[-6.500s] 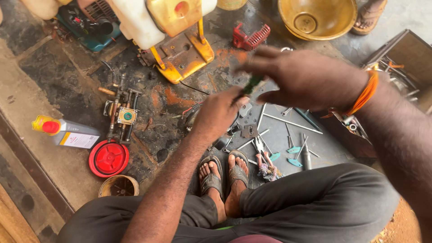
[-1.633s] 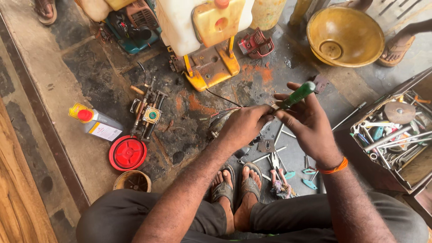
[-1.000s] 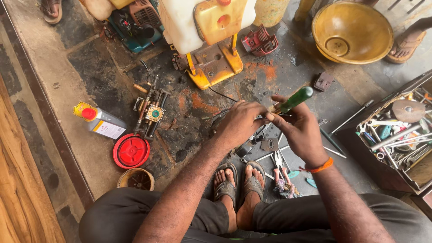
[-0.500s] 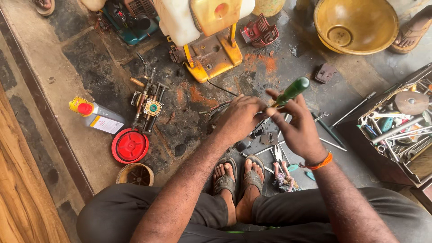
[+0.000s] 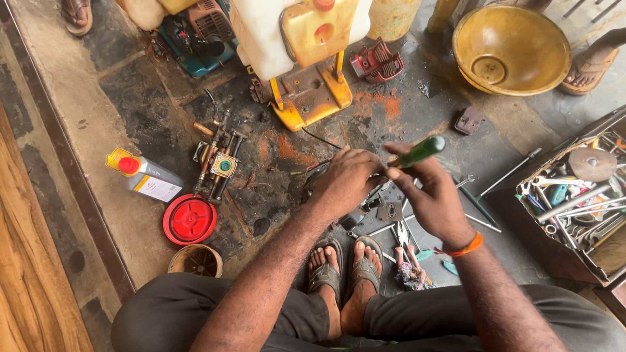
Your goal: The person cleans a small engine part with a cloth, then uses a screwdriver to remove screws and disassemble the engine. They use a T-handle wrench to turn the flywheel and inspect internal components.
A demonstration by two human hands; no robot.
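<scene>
A small flat-sided oil bottle [image 5: 145, 177] lies at the left, a round ribbed plastic lid [image 5: 190, 220] just nearer; a large metal bowl [image 5: 510, 49] sits far right, an open toolbox of wrenches [image 5: 574, 195] nearer.

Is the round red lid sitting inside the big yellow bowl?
No, the red lid lies on the floor beside a small bottle, far from the yellow bowl.

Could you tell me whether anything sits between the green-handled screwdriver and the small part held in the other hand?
Nothing visible does. The right hand holds the green-handled screwdriver with its shaft running straight to the small dark metal part gripped by the left hand. The tip itself is hidden behind the fingers.
</scene>
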